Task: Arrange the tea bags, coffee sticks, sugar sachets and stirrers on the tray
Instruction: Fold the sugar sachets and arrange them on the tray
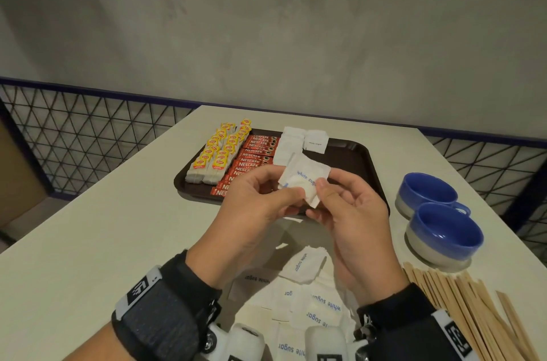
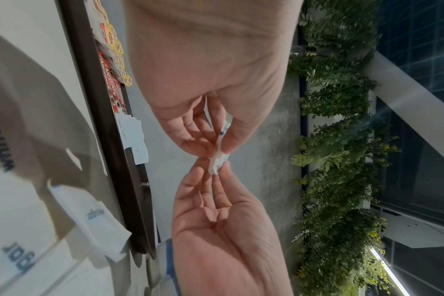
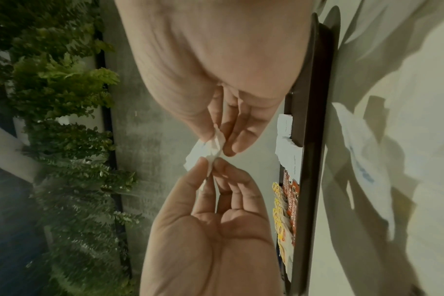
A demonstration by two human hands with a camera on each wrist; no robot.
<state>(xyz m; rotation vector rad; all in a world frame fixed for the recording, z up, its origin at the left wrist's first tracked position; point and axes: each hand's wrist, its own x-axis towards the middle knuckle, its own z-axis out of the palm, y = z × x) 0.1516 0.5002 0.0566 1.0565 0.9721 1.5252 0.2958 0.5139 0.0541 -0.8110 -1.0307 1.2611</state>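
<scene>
Both hands shared one grip. The left hand [image 1: 260, 201] and the right hand [image 1: 349, 212] each pinched the same small bunch of sugar sachets [image 1: 305, 180] between thumb and fingertips, holding it above the near edge of the tray [image 1: 370, 159].

The open slot lay directly beyond the grip: the column of sugar sachets already on the tray [image 1: 291, 143] ran away from the hands, just right of the coffee sticks [image 1: 251, 159], with the tea bags [image 1: 216, 156] further left. The bare tray floor lay to the right of that column, so the right hand was judged the nearer for placing. The held bunch stood roughly upright, its printed face towards the head camera.

Nearer than the grip, loose sugar sachets [image 1: 299, 292] lay on the table [image 1: 88, 242]; the stirrers [image 1: 473, 307] and two blue cups [image 1: 444, 230] lay to the right.

The head view showed this layout. The left wrist view showed the bunch edge-on, confirming several thin layers; how many could not be told.
</scene>
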